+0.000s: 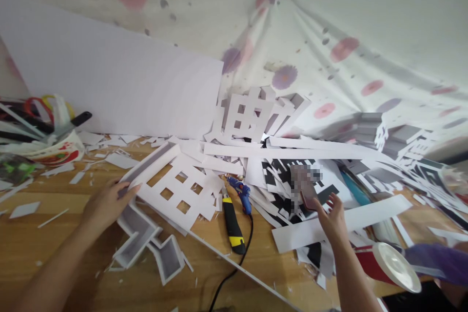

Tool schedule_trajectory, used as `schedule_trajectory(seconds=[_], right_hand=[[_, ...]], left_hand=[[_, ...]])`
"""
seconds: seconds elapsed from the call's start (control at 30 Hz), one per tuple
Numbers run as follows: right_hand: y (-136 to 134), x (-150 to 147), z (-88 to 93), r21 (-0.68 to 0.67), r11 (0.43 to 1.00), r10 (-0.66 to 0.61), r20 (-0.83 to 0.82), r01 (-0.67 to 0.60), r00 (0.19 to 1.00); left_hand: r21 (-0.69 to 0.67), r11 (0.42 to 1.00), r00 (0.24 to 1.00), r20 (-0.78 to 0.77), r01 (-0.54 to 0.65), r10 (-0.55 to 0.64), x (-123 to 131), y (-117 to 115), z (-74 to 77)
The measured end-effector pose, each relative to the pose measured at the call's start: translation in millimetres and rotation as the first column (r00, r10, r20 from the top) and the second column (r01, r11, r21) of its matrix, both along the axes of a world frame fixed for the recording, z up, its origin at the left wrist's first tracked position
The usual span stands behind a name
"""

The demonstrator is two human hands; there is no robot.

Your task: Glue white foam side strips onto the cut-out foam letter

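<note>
My left hand (109, 200) is closed on the edge of a white foam-board model piece (151, 163), its fingers and thumb on the raised wall. Below that hand, a zigzag of thin board walls (141, 229) stands on the wood. Beside it lies a flat white panel (179, 187) with several square holes cut in it. My right hand (332, 214) is open, fingers apart, at the lower end of a phone (309, 195) whose screen is blurred out; I cannot tell if the thumb touches it. Between my hands lie a blue glue gun (239, 190) and a black-and-yellow utility knife (232, 224).
White paper strips (343, 222) and offcuts cover much of the wooden table (66, 253). A red cup (387, 265) with a white lid is at lower right. Finished-looking board buildings (248, 114) stand behind. A tub (62, 151) with scissors is at left. The glue gun's cord (234, 273) runs forward.
</note>
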State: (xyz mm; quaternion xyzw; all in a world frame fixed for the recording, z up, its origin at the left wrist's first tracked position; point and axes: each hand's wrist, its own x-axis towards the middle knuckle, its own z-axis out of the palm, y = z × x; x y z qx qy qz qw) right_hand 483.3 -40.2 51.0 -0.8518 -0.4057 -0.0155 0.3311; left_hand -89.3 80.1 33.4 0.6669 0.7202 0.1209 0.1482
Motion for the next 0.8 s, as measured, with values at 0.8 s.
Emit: schedule_trajectory(seconds=[0.8], right_hand=[[69, -7, 20.6, -0.437, 0.898, -0.068, -0.026, 0.050, 0.997]], left_hand=[[-0.018, 1.000, 1.000, 0.013, 0.019, -0.019, -1, 1, -1.1]])
